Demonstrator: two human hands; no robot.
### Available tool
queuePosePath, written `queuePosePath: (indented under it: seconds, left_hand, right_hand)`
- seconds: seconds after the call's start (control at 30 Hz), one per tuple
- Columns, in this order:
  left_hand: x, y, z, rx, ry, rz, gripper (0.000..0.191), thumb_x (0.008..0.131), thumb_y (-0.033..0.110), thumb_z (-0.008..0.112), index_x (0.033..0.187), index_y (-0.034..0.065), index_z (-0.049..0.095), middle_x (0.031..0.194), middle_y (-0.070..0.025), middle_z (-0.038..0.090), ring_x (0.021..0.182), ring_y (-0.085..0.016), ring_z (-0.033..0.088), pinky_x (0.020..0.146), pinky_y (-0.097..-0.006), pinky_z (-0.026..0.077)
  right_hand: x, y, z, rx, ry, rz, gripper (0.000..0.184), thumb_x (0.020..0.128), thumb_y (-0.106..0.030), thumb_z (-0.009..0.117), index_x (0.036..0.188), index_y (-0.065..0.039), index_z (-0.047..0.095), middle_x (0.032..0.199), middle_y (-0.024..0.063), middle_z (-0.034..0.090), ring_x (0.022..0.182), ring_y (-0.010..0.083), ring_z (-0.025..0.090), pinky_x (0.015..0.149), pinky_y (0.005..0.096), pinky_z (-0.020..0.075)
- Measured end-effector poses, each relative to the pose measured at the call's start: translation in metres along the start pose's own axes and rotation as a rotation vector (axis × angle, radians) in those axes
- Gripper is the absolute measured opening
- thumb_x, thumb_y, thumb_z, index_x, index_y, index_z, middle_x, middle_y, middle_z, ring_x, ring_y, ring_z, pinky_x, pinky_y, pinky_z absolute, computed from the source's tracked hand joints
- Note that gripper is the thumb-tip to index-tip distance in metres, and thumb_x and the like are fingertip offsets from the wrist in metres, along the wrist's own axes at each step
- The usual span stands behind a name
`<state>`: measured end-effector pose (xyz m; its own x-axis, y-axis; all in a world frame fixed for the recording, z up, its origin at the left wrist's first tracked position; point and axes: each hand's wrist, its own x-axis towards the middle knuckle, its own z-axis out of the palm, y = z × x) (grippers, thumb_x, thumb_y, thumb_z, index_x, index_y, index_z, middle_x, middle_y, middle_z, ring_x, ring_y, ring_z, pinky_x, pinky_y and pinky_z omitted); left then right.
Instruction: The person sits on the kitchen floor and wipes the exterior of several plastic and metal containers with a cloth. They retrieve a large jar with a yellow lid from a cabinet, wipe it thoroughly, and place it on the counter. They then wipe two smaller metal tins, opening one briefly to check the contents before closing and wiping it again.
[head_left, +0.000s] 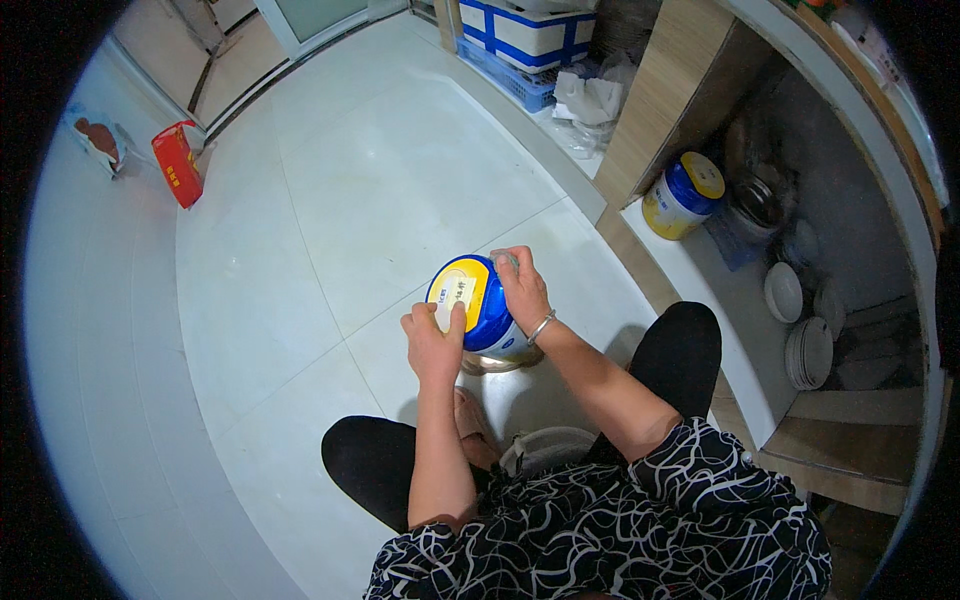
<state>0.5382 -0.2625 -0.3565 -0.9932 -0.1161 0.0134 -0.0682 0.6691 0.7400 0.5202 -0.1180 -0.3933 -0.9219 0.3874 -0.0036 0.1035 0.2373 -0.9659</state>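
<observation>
Between my two hands is a round canister with a blue and yellow lid, tilted so its top faces me. A paper label with handwriting is stuck on the lid. My left hand grips the lid's near left edge, its thumb lying on the top by the label. On the far right side my right hand holds the canister and also has a grey cloth under its fingers. The canister's underside is hidden; a shiny metal rim shows just below it.
In the open cabinet at right stand a similar canister, glass jars, a white bowl and stacked plates. A blue basket and plastic bags fill the farther compartment. A red package leans by the left wall.
</observation>
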Motion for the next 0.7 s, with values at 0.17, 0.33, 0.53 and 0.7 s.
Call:
queuePosePath:
  seconds: [0.17, 0.33, 0.53, 0.7]
  left_hand:
    - [0.013, -0.022, 0.012, -0.102, 0.015, 0.475, 0.046, 0.076, 0.031, 0.060, 0.114, 0.0067, 0.051, 0.125, -0.0257, 0.039, 0.117, -0.041, 0.035, 0.099, -0.0466, 0.026]
    - [-0.006, 0.002, 0.003, 0.239, -0.266, 0.577, 0.074, 0.072, 0.045, 0.062, 0.132, 0.0104, 0.035, 0.137, -0.0246, 0.023, 0.123, -0.049, 0.021, 0.102, -0.0536, 0.018]
    - [-0.035, 0.021, 0.009, 0.490, -0.140, 0.356, 0.092, 0.060, 0.048, 0.071, 0.133, 0.0096, 0.031, 0.138, -0.0203, 0.024, 0.122, -0.050, 0.021, 0.091, -0.0574, 0.031]
    - [-0.026, 0.009, 0.011, 0.403, -0.129, 0.209, 0.093, 0.059, 0.044, 0.072, 0.135, 0.0118, 0.028, 0.141, -0.0170, 0.020, 0.124, -0.051, 0.015, 0.088, -0.0603, 0.031]
  right_hand:
    - [-0.003, 0.006, 0.002, 0.048, -0.001, -0.041, 0.033, 0.089, -0.036, 0.042, 0.103, -0.007, 0.046, 0.090, 0.0201, 0.060, 0.085, 0.0372, 0.058, 0.075, 0.0419, 0.0441]
    - [0.001, 0.016, -0.009, 0.099, 0.004, 0.015, 0.032, 0.088, -0.038, 0.044, 0.099, -0.008, 0.049, 0.084, 0.0183, 0.061, 0.081, 0.0340, 0.059, 0.071, 0.0397, 0.0454]
    - [-0.003, 0.025, 0.002, 0.171, -0.132, 0.016, 0.025, 0.092, -0.027, 0.046, 0.097, -0.003, 0.053, 0.095, 0.0078, 0.062, 0.087, 0.0122, 0.055, 0.077, 0.0256, 0.0445]
    - [-0.017, -0.022, -0.006, 0.070, -0.186, -0.123, 0.023, 0.087, -0.018, 0.051, 0.099, 0.000, 0.054, 0.107, 0.0164, 0.057, 0.096, 0.0256, 0.056, 0.082, 0.0319, 0.0438]
